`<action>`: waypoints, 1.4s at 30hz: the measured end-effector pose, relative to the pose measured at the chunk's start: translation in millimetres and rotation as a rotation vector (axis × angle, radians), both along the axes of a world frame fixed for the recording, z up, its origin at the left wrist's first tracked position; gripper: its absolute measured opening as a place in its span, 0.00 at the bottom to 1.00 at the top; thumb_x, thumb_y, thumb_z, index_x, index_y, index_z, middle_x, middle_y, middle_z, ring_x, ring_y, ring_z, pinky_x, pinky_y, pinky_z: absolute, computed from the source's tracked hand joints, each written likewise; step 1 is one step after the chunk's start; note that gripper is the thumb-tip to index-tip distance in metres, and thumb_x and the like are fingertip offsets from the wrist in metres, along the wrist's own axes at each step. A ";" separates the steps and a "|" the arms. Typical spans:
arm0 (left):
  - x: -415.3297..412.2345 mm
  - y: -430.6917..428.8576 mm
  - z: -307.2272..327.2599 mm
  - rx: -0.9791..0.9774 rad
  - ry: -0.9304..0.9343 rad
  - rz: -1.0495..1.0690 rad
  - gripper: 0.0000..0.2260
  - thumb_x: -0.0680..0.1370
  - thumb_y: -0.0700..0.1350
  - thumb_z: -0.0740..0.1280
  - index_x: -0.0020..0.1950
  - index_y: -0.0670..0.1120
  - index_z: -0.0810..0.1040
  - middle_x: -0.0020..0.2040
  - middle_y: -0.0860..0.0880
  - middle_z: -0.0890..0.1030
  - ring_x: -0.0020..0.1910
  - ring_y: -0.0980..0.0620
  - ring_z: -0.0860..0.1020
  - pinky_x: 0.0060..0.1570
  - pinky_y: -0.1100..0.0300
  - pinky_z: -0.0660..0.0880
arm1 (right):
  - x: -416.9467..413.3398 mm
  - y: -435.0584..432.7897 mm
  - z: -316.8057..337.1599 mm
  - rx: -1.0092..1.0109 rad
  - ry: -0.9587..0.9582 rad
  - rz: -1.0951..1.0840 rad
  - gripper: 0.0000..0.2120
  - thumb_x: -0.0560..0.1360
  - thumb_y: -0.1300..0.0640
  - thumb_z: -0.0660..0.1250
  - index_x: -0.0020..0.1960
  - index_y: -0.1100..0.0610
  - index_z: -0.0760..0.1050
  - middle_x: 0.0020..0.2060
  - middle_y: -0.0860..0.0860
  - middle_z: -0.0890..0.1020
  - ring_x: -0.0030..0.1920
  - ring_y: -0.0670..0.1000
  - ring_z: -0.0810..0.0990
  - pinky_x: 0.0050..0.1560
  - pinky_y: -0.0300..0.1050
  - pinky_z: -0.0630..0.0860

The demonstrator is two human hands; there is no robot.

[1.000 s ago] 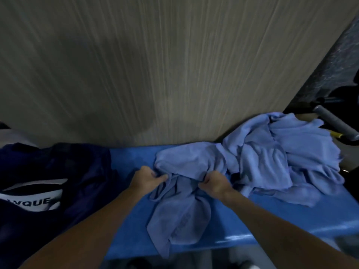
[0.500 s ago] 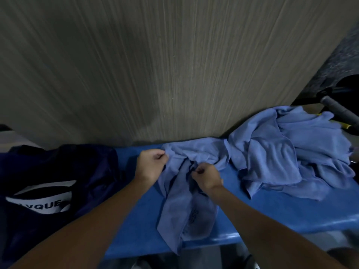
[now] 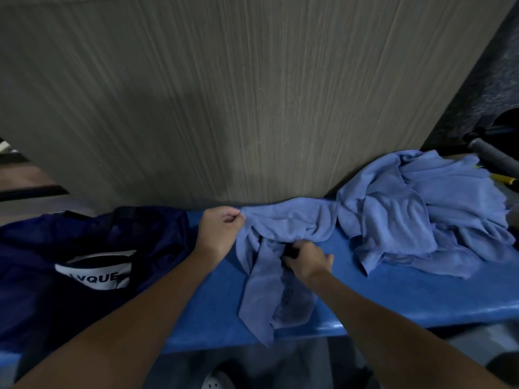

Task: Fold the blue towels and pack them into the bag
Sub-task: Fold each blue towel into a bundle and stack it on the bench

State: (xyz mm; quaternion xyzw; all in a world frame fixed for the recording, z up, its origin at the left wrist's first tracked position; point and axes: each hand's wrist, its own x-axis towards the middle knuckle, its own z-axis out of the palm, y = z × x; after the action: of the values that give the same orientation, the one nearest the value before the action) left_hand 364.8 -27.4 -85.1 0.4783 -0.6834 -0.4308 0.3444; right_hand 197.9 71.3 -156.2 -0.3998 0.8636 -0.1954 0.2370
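A crumpled light-blue towel (image 3: 283, 228) lies in the middle of the blue table (image 3: 393, 293), one end hanging over the front edge. My left hand (image 3: 220, 228) pinches its upper left corner near the wall. My right hand (image 3: 307, 261) is closed on a fold in the towel's middle. A heap of more blue towels (image 3: 415, 211) lies at the right, touching the held towel. The dark navy bag (image 3: 84, 248) with a white label sits at the left end of the table.
A grey wood-grain panel (image 3: 224, 108) rises right behind the table. At the far right are a grey handle (image 3: 494, 157) and a yellow-tipped object (image 3: 502, 178). Below the front edge is floor with a white shoe (image 3: 216, 381).
My left hand moved up and back with the towel's corner toward the wall. My right hand shifted its hold lower into the towel's middle. The towel has stretched out more.
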 end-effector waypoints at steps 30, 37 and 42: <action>3.5 9.2 68.4 -0.114 0.135 0.128 0.09 0.78 0.43 0.70 0.37 0.45 0.78 0.34 0.50 0.79 0.31 0.63 0.75 0.34 0.69 0.73 | -36.6 13.7 112.8 -0.784 -0.544 -0.145 0.06 0.77 0.65 0.66 0.50 0.56 0.73 0.36 0.54 0.78 0.35 0.47 0.76 0.36 0.41 0.76; 13.0 5.3 141.8 -0.207 0.197 0.238 0.12 0.76 0.47 0.71 0.35 0.44 0.79 0.32 0.47 0.79 0.33 0.53 0.76 0.41 0.51 0.78 | -79.8 40.8 193.4 -0.937 -0.373 -0.155 0.10 0.79 0.68 0.61 0.47 0.58 0.78 0.33 0.48 0.77 0.26 0.37 0.73 0.31 0.30 0.70; 30.9 6.0 171.9 -0.202 0.224 0.288 0.16 0.77 0.49 0.70 0.32 0.44 0.74 0.31 0.46 0.75 0.33 0.49 0.74 0.39 0.49 0.78 | -93.9 54.3 224.6 -0.958 -0.358 -0.168 0.10 0.78 0.65 0.64 0.41 0.54 0.78 0.34 0.47 0.78 0.33 0.40 0.74 0.37 0.35 0.73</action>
State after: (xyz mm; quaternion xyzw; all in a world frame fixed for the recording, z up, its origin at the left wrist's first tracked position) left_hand 395.7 -21.4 86.8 0.4832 -0.6051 -0.3568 0.5226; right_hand 104.0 125.6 68.4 -0.3532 0.6522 -0.6527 0.1547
